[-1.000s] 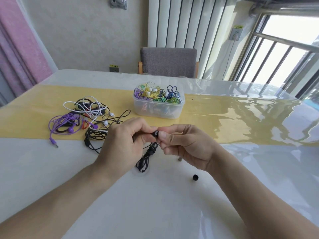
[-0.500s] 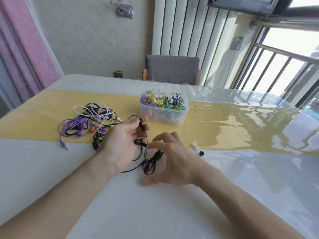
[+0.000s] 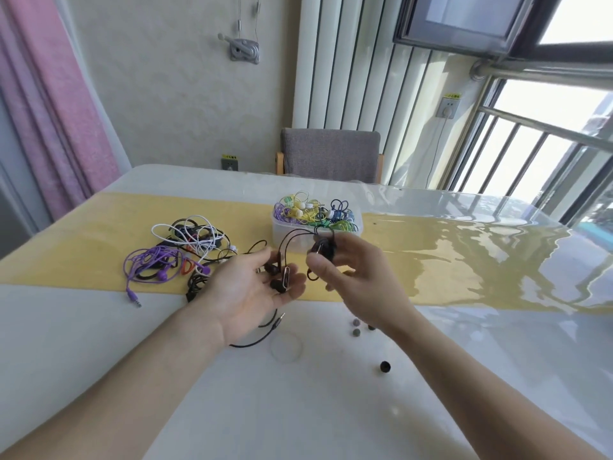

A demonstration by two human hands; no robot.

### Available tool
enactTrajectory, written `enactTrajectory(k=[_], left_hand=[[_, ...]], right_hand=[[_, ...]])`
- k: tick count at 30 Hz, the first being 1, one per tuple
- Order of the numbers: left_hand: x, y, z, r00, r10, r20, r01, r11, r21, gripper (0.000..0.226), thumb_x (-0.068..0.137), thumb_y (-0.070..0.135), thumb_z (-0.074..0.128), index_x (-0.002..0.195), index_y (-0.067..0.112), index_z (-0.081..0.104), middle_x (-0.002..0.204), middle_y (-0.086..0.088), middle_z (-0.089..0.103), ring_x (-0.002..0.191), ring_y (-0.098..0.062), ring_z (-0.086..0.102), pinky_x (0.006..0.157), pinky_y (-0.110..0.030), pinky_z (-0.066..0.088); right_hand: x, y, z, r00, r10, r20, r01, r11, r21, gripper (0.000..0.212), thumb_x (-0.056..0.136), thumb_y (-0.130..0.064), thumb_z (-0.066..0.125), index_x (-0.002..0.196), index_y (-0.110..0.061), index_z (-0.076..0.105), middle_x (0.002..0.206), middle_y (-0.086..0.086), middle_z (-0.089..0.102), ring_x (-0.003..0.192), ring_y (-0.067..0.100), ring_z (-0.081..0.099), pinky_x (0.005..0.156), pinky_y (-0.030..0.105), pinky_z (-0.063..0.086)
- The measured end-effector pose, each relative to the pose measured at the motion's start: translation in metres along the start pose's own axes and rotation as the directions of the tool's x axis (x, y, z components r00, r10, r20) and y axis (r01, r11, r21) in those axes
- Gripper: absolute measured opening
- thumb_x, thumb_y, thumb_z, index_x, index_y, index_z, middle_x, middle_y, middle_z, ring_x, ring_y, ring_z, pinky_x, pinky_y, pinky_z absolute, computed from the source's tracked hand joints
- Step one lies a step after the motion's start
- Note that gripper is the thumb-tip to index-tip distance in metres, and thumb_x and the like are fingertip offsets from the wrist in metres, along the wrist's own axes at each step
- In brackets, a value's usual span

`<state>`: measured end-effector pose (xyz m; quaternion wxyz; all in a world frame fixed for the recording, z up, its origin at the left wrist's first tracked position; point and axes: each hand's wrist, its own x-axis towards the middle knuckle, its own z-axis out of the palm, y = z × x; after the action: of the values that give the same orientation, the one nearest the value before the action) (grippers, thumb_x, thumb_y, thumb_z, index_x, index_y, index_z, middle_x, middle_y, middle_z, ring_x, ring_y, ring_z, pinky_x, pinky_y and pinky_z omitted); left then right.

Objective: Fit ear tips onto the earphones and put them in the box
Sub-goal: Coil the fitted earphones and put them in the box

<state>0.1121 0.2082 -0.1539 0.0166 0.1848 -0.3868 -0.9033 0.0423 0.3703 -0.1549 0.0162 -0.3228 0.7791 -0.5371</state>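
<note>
Both hands have lifted off the worktop (image 3: 99,327) toward the box (image 3: 282,234). Left hand (image 3: 247,293) lies open, the black earphones (image 3: 278,280) resting on its palm; right hand (image 3: 345,277) pinches their coiled cord (image 3: 323,252). Light, limp and tangle-prone, they are best carried by the coil.

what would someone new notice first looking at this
Two hands meet over the table's middle: the left hand lies palm up with black earbuds on it, and the right hand pinches their coiled cable. Behind them stands a clear box full of coloured earphones, with a tangled pile of earphones to its left.
</note>
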Motion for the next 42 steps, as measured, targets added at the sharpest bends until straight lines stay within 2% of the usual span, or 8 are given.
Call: enactTrajectory(k=[6, 13, 17, 22, 27, 32, 35, 42], left_hand=[[0.022, 0.017, 0.022, 0.983, 0.170, 0.072, -0.185, 0.912, 0.366, 0.015, 0.096, -0.003, 0.051, 0.111, -0.006, 0.053, 0.094, -0.019, 0.057, 0.081, -0.032, 0.064, 0.063, -0.028, 0.058], [0.088, 0.062, 0.061, 0.695, 0.666, 0.272, -0.490, 0.161, 0.856, 0.021, 0.090, 0.019, 0.068, 0.110, 0.015, 0.063, 0.097, -0.004, 0.071, 0.075, -0.015, 0.072, 0.065, -0.034, 0.061], [0.130, 0.065, 0.068, 0.637, 0.646, 0.420, -0.476, -0.098, 0.874, 0.029, 0.084, 0.029, 0.074, 0.109, 0.015, 0.069, 0.095, -0.003, 0.068, 0.078, -0.025, 0.063, 0.067, -0.033, 0.048], [0.159, 0.053, 0.055, 0.760, 0.393, 0.517, -0.335, -0.445, 0.831, 0.019, 0.092, 0.039, 0.062, 0.100, 0.025, 0.073, 0.091, 0.001, 0.064, 0.098, -0.025, 0.052, 0.087, -0.040, 0.038], [0.163, 0.065, 0.038, 0.913, 0.181, 0.365, -0.281, -0.368, 0.886, 0.033, 0.085, 0.052, 0.051, 0.089, 0.026, 0.071, 0.108, -0.006, 0.061, 0.123, -0.025, 0.037, 0.094, -0.039, 0.035], [0.131, 0.088, 0.033, 0.820, 0.383, 0.427, -0.423, -0.098, 0.901, 0.022, 0.092, 0.028, 0.063, 0.102, 0.014, 0.076, 0.127, 0.000, 0.057, 0.118, -0.014, 0.053, 0.095, -0.015, 0.037], [0.109, 0.096, 0.028, 0.737, 0.510, 0.444, -0.418, -0.173, 0.892, 0.017, 0.092, 0.021, 0.060, 0.097, 0.016, 0.075, 0.106, 0.002, 0.067, 0.098, -0.013, 0.061, 0.084, -0.026, 0.045], [0.064, 0.085, 0.002, 0.982, 0.039, 0.187, -0.120, -0.637, 0.762, 0.031, 0.089, 0.044, 0.062, 0.095, 0.016, 0.073, 0.092, 0.001, 0.067, 0.090, -0.019, 0.062, 0.076, -0.033, 0.053]], right_hand=[[0.046, -0.015, -0.019, 0.992, 0.026, -0.122, -0.019, 0.998, 0.059, 0.038, 0.094, -0.024, 0.070, 0.130, -0.018, 0.058, 0.105, 0.007, 0.071, 0.083, 0.020, 0.073, 0.064, 0.037, 0.062], [0.136, -0.009, -0.047, 0.971, -0.185, -0.151, 0.063, 0.808, -0.586, 0.033, 0.092, -0.035, 0.068, 0.115, -0.011, 0.065, 0.099, 0.006, 0.072, 0.085, 0.026, 0.065, 0.075, 0.037, 0.053], [0.165, 0.001, -0.044, 0.982, -0.183, -0.046, 0.091, 0.672, -0.735, 0.046, 0.095, -0.040, 0.065, 0.131, -0.013, 0.056, 0.115, 0.013, 0.068, 0.101, 0.032, 0.064, 0.085, 0.044, 0.052], [0.170, 0.030, -0.035, 0.973, -0.047, 0.227, 0.212, 0.574, -0.791, 0.037, 0.107, -0.029, 0.045, 0.137, -0.011, 0.057, 0.132, 0.010, 0.063, 0.119, 0.030, 0.057, 0.095, 0.036, 0.043], [0.168, 0.036, -0.021, 0.942, 0.030, 0.335, 0.285, 0.458, -0.842, 0.030, 0.107, -0.018, 0.036, 0.113, -0.010, 0.064, 0.109, 0.008, 0.067, 0.102, 0.033, 0.059, 0.090, 0.038, 0.043], [0.166, 0.036, -0.003, 0.945, 0.116, 0.307, 0.242, 0.382, -0.892, 0.030, 0.105, -0.016, 0.036, 0.107, -0.011, 0.066, 0.119, 0.008, 0.065, 0.105, 0.035, 0.060, 0.083, 0.039, 0.048], [0.163, 0.031, 0.006, 0.926, 0.193, 0.323, 0.172, 0.546, -0.820, 0.031, 0.108, -0.024, 0.033, 0.117, -0.009, 0.058, 0.126, 0.015, 0.060, 0.116, 0.036, 0.055, 0.079, 0.034, 0.035], [0.154, 0.015, 0.009, 0.993, 0.083, 0.088, -0.013, 0.795, -0.606, 0.044, 0.106, -0.018, 0.037, 0.149, -0.009, 0.036, 0.147, 0.019, 0.047, 0.133, 0.036, 0.044, 0.109, 0.047, 0.037]])
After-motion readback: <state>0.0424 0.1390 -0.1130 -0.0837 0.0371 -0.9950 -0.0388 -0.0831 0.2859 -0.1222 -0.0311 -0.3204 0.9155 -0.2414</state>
